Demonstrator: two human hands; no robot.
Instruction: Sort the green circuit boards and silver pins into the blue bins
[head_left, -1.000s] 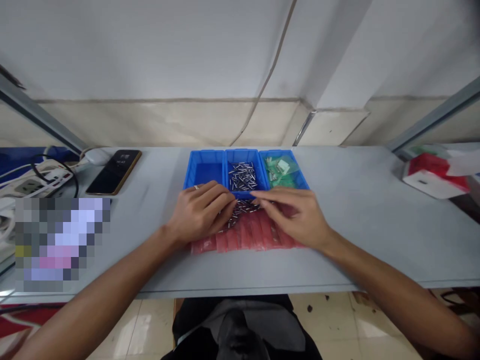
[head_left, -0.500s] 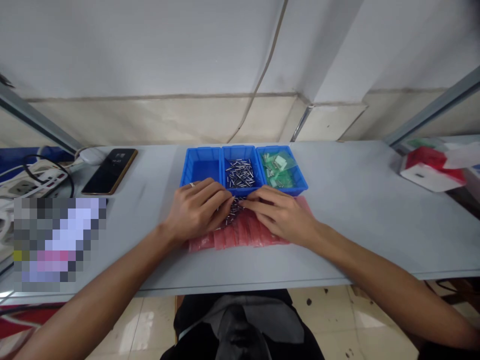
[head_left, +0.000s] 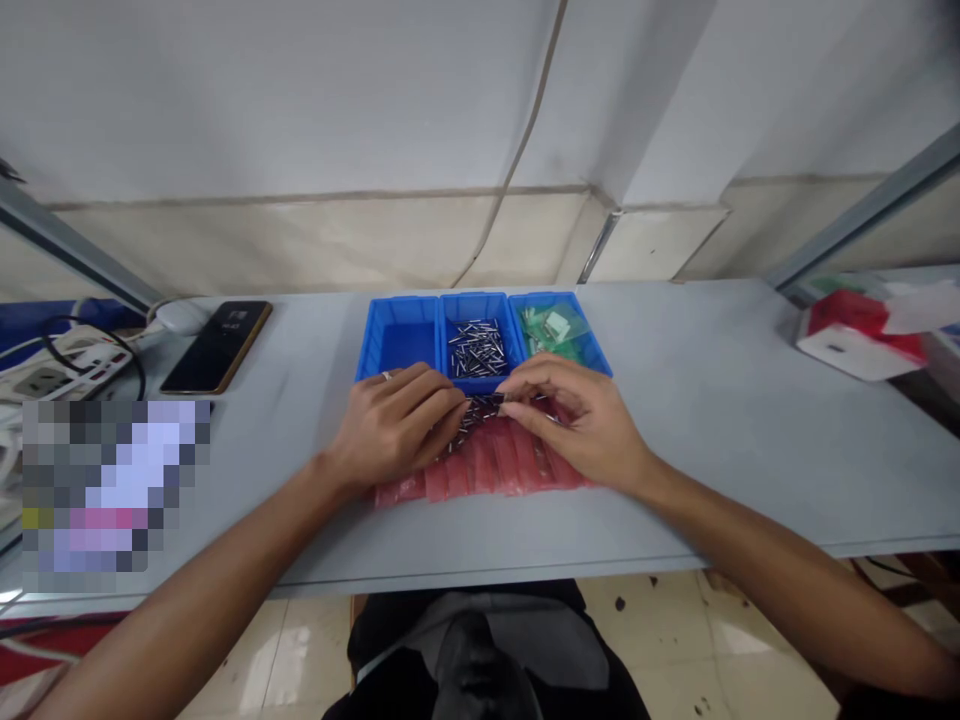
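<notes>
My right hand pinches a small dark metal pin between thumb and forefinger, its other fingers curled. Opposite it, my left hand is closed, thumb against the fingers; whatever those fingertips hold is too small to make out. Between and below the fingertips lies a pile of loose metal pins, partly covered by the hands. The pile rests on a row of pink plastic bags. Just behind stands a blue bin with many similar metal pins inside.
Left of the pin bin is a blue bin with its floor showing. The right blue bin holds a green bag and white pieces. A phone and power strips lie left; a red and white box is at right.
My right hand has lifted and turned slightly, its thumb and forefinger now showing a pinch on a pin. My left hand stays nearly in place.
</notes>
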